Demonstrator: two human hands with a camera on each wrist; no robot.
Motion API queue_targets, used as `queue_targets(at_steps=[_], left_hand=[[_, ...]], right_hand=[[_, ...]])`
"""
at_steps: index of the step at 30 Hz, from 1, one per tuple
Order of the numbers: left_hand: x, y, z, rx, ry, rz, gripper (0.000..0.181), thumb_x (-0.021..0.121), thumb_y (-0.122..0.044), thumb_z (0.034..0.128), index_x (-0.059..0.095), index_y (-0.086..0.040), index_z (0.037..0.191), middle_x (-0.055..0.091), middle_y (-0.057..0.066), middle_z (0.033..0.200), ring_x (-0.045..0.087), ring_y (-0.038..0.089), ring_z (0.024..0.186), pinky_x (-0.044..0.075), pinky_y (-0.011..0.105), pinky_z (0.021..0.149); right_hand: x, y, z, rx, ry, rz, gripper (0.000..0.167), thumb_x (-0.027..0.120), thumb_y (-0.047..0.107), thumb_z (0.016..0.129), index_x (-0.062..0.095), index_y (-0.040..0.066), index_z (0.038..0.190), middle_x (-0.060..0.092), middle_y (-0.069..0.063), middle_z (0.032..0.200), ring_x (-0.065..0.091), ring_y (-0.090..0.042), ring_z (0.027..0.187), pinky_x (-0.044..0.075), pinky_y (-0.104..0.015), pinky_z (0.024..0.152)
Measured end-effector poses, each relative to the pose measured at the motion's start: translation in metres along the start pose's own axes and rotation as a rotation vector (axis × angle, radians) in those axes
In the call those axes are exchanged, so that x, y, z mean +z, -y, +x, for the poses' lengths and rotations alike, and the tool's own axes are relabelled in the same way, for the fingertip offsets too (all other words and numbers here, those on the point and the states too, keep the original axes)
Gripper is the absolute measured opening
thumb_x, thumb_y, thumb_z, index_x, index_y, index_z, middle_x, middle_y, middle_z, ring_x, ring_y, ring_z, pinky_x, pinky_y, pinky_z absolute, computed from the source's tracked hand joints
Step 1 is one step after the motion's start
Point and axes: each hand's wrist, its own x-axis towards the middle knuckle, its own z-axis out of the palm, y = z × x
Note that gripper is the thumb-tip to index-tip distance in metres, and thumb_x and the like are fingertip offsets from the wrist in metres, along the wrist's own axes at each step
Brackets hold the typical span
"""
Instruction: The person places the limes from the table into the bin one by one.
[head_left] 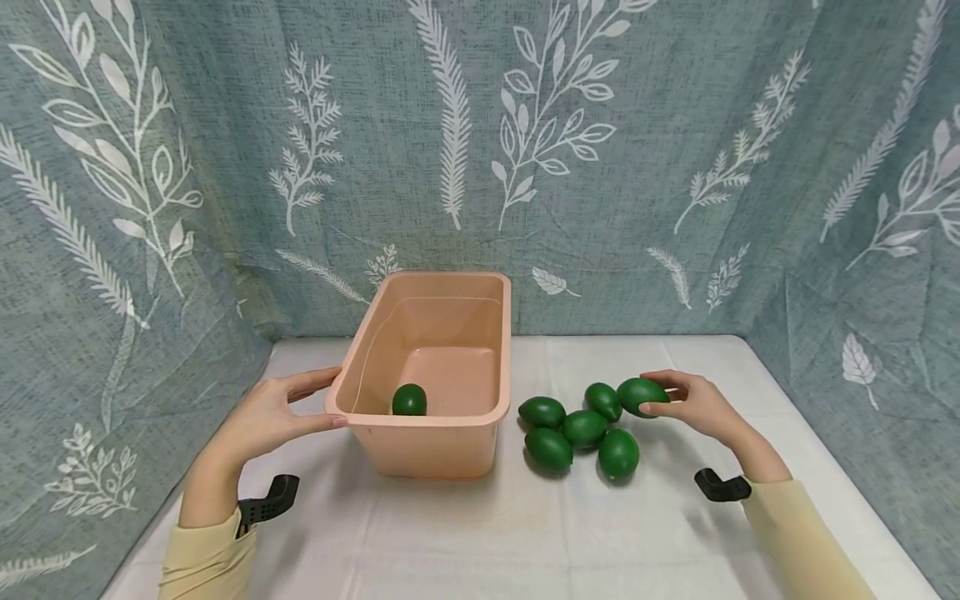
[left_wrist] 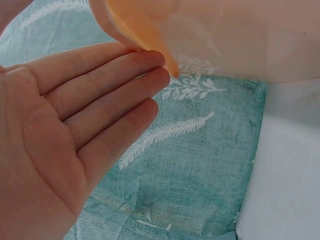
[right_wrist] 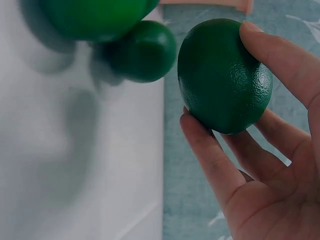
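Note:
My right hand point(head_left: 703, 406) pinches a dark green lime point(head_left: 640, 396) between thumb and fingers, at the right end of a loose group of limes. In the right wrist view the held lime point(right_wrist: 222, 75) is plainly visible, with the thumb on one side and fingers on the other. My left hand point(head_left: 258, 421) is at the near left corner of a peach plastic bin point(head_left: 427, 450), touching its rim. Its fingers look straight in the left wrist view. One lime point(head_left: 409, 400) lies inside the bin near the front wall.
Several more limes point(head_left: 585, 429) lie on the white tablecloth point(head_left: 465, 542) just right of the bin. A teal curtain point(head_left: 480, 167) with white leaf prints hangs behind and along both sides of the table. Each wrist wears a black camera strap point(head_left: 270, 500).

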Motion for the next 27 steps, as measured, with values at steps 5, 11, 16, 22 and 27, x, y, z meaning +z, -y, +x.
queue_targets(at_steps=[5, 11, 16, 22, 27], left_hand=[[0.0, 0.0, -0.001, -0.006, -0.001, -0.004, 0.07, 0.077, -0.046, 0.0761, 0.054, -0.017, 0.136, 0.056, 0.006, 0.135, 0.051, 0.037, 0.124, 0.045, 0.057, 0.095], [-0.002, -0.003, -0.002, -0.013, 0.01, -0.003, 0.07, 0.075, -0.046, 0.0775, 0.053, -0.018, 0.137, 0.055, 0.007, 0.136, 0.05, 0.039, 0.125, 0.045, 0.058, 0.094], [-0.002, -0.003, -0.002, -0.021, 0.014, -0.006, 0.071, 0.075, -0.048, 0.0771, 0.053, -0.018, 0.137, 0.055, 0.007, 0.137, 0.05, 0.039, 0.126, 0.044, 0.059, 0.095], [-0.003, -0.004, -0.002, -0.018, 0.023, -0.004, 0.07, 0.075, -0.046, 0.0778, 0.052, -0.018, 0.138, 0.054, 0.008, 0.137, 0.049, 0.039, 0.126, 0.044, 0.059, 0.095], [-0.004, -0.005, -0.002, -0.021, 0.029, -0.004, 0.07, 0.075, -0.045, 0.0786, 0.051, -0.018, 0.139, 0.053, 0.008, 0.138, 0.049, 0.04, 0.126, 0.044, 0.06, 0.094]], right_hand=[[-0.004, 0.015, 0.006, -0.008, 0.014, -0.004, 0.065, 0.072, 0.044, 0.082, 0.052, 0.015, 0.136, 0.055, -0.015, 0.13, 0.059, -0.033, 0.114, 0.054, -0.041, 0.084], [-0.008, 0.031, 0.016, -0.031, 0.026, -0.015, 0.065, 0.072, 0.045, 0.081, 0.052, 0.016, 0.136, 0.054, -0.014, 0.131, 0.059, -0.032, 0.113, 0.054, -0.04, 0.083], [-0.012, 0.041, 0.026, -0.043, 0.032, -0.039, 0.066, 0.073, 0.047, 0.08, 0.052, 0.018, 0.136, 0.054, -0.013, 0.134, 0.059, -0.032, 0.114, 0.053, -0.043, 0.087], [-0.015, 0.055, 0.035, -0.058, 0.041, -0.059, 0.068, 0.073, 0.047, 0.08, 0.052, 0.017, 0.136, 0.054, -0.013, 0.133, 0.058, -0.033, 0.115, 0.054, -0.043, 0.086], [-0.017, 0.069, 0.043, -0.08, 0.049, -0.062, 0.067, 0.074, 0.046, 0.079, 0.052, 0.017, 0.136, 0.055, -0.012, 0.133, 0.058, -0.032, 0.115, 0.054, -0.043, 0.086]])
